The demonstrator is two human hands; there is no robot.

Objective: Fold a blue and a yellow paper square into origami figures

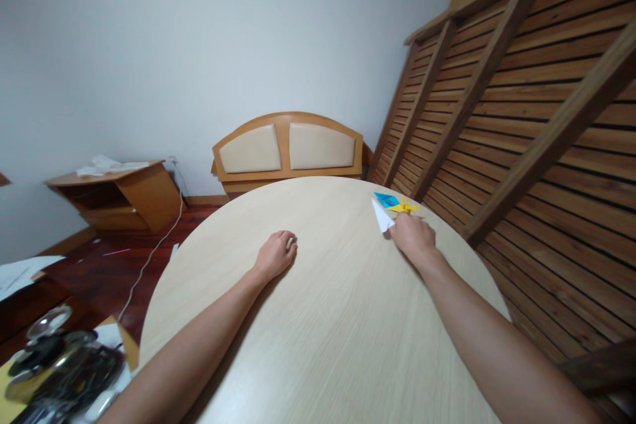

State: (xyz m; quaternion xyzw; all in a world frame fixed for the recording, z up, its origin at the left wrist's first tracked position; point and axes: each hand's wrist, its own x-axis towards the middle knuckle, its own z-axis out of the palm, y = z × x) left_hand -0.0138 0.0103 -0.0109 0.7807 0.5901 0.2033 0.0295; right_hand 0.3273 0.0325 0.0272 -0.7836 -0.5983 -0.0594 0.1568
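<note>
Two bare hands out on a round pale table (318,344), folded paper at the far right edge.

Left hand (276,254) resting at about 11 o'clock of the tabletop's middle, fingers curled loosely under, gripping nothing. Right hand (412,236) stretched toward 1 o'clock, pinching the near end of a white folded paper (381,215). Just beyond, touching or nearly touching that sheet: a blue folded paper (386,199) at its 12 o'clock and a yellow folded paper (405,207) at its 2 o'clock, the latter partly hidden by the fingers. Off the table at 12 o'clock, a wooden headboard (288,146) against the wall.
</note>
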